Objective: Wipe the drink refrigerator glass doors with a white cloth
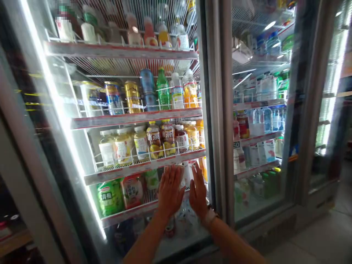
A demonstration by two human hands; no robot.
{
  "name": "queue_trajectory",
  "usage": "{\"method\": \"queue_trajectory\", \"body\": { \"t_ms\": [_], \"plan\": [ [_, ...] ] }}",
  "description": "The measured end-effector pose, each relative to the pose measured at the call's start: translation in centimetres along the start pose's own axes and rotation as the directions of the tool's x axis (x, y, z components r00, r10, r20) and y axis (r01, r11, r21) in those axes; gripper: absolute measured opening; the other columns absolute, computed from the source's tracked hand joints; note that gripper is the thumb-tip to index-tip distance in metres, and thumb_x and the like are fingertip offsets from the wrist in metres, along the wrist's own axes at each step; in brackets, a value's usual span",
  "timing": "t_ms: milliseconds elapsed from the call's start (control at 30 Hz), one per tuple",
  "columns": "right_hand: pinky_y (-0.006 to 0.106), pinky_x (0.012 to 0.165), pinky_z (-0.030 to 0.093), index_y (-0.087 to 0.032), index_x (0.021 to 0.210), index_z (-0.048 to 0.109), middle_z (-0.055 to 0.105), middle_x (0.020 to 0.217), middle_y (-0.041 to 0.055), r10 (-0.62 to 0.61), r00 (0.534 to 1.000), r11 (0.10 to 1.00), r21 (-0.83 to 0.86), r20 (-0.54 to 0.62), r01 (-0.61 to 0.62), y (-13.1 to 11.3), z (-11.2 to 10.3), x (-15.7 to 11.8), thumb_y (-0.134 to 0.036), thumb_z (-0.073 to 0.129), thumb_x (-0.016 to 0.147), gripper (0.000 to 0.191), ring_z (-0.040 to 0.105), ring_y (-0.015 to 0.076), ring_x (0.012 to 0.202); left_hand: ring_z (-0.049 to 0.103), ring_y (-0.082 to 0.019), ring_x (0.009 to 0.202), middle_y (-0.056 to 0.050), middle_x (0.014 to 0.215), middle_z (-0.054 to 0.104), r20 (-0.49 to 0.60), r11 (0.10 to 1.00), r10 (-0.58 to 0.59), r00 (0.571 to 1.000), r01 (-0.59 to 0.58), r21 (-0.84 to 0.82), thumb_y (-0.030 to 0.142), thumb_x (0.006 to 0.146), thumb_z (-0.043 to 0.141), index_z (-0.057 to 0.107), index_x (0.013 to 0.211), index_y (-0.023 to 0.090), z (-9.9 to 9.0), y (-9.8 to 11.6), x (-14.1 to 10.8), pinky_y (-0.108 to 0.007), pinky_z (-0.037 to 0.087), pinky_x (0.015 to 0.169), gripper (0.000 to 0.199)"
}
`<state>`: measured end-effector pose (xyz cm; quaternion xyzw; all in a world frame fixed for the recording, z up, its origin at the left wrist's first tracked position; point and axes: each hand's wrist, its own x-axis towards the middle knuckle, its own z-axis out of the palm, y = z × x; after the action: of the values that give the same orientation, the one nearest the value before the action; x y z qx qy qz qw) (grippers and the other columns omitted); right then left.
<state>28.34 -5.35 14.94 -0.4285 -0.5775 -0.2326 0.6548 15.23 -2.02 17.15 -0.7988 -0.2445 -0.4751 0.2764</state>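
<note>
Low in front of the lit drinks fridge, my left hand [169,190] is held flat with its fingers together and pointing up. A pale patch shows around its fingertips; I cannot tell whether it is a cloth or a carton behind. My right hand [198,190], with a band on the wrist, is beside it, fingers stretched and thumb apart. Both palms face the glass door [176,244], and whether they touch it is unclear. Behind them are a white carton [189,170] and the lower shelf edge [132,216].
Beyond the glass, shelves carry brown tea bottles [154,141], a green bottle [163,90], gold cans [132,97] and a green pack [110,198]. A metal door frame [220,110] stands at right, before another fridge. Tiled floor [310,238] lies lower right.
</note>
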Motion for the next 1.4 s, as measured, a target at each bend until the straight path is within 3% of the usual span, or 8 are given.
{"method": "queue_trajectory", "body": {
  "t_ms": [133,233,567,733,900,1000,1233,1400],
  "plan": [
    [0.039,0.112,0.042,-0.022,0.157,0.015,0.034,0.158,0.0082,0.106,0.989,0.973,0.197,0.099,-0.123,-5.0,1.0,-2.4,-0.021,0.023,0.102,0.056,0.034,0.0194,0.144,0.01,-0.023,0.15,-0.012,0.163,0.014,0.024,0.942,-0.145,0.989,0.146,-0.301,0.031,0.101,0.019,-0.004,0.156,0.017,-1.0,0.7,-0.2,-0.046,0.026,0.121,0.061],
    [0.044,0.114,0.039,-0.017,0.157,0.009,0.025,0.161,0.0117,0.076,0.985,0.993,0.076,0.153,-0.089,-6.0,2.7,-2.2,-0.028,0.021,0.103,0.057,0.029,0.0224,0.146,0.02,-0.019,0.148,-0.012,0.163,0.016,0.067,0.91,-0.175,0.982,0.187,-0.371,0.024,0.101,0.016,-0.004,0.156,0.02,-2.7,-0.6,-0.1,-0.04,0.034,0.117,0.059],
    [0.056,0.119,0.02,-0.026,0.156,0.019,0.024,0.161,0.0085,-0.133,0.988,0.898,-0.413,0.071,0.151,0.9,1.9,6.5,-0.03,0.043,0.099,0.062,0.022,0.0289,0.149,0.01,-0.028,0.151,-0.005,0.164,0.01,-0.026,0.966,-0.021,0.999,0.027,0.255,0.025,0.093,0.052,0.015,0.155,0.03,-11.3,-12.6,-4.8,-0.055,0.009,0.123,0.073],
    [0.061,0.115,0.029,-0.022,0.157,0.013,0.025,0.161,0.0112,-0.065,0.996,0.857,-0.514,-0.059,0.025,5.7,0.7,-1.1,-0.027,0.035,0.1,0.062,0.025,0.0321,0.147,0.009,-0.028,0.151,-0.007,0.164,0.011,-0.058,0.932,-0.011,0.998,0.031,0.361,0.026,0.09,0.058,0.016,0.155,0.028,-10.2,-15.0,-9.7,-0.055,0.009,0.122,0.078],
    [0.051,0.113,0.039,-0.022,0.158,0.006,0.01,0.164,0.0048,-0.025,0.99,0.819,-0.57,-0.136,-0.058,5.8,0.3,-9.2,-0.025,0.034,0.098,0.066,0.019,0.0305,0.149,0.011,-0.027,0.151,-0.006,0.163,0.015,-0.071,0.938,-0.021,0.997,0.044,0.345,0.029,0.087,0.062,0.019,0.154,0.029,-9.2,-15.5,-11.1,-0.055,0.013,0.122,0.08],
    [0.057,0.116,0.033,-0.019,0.158,0.004,0.005,0.164,0.0067,-0.022,0.992,0.812,-0.581,-0.121,-0.053,5.7,0.2,-6.8,-0.026,0.034,0.098,0.067,0.015,0.0322,0.15,0.009,-0.026,0.151,-0.008,0.163,0.015,-0.084,0.938,-0.012,0.996,0.04,0.345,0.029,0.087,0.061,0.022,0.154,0.025,-9.3,-15.3,-10.8,-0.05,0.01,0.123,0.078],
    [0.069,0.114,0.019,-0.019,0.158,0.004,0.012,0.164,0.0144,-0.011,0.994,0.816,-0.576,-0.108,-0.054,3.8,1.4,6.8,-0.03,0.027,0.101,0.063,0.008,0.0334,0.151,0.009,-0.024,0.151,-0.007,0.163,0.013,-0.095,0.933,-0.023,0.995,0.056,0.356,0.028,0.089,0.061,0.019,0.155,0.027,-9.5,-14.6,-10.5,-0.048,0.011,0.123,0.078],
    [0.069,0.112,0.024,-0.02,0.158,0.008,0.015,0.163,0.0144,-0.122,0.989,0.82,-0.554,0.081,0.146,1.1,3.8,-2.2,-0.027,0.037,0.097,0.068,0.012,0.0361,0.15,0.008,-0.022,0.152,-0.004,0.164,0.011,-0.116,0.941,-0.015,0.993,0.054,0.334,0.026,0.089,0.061,0.019,0.155,0.026,-9.6,-14.5,-10.4,-0.043,0.007,0.124,0.078]
  ]
}}
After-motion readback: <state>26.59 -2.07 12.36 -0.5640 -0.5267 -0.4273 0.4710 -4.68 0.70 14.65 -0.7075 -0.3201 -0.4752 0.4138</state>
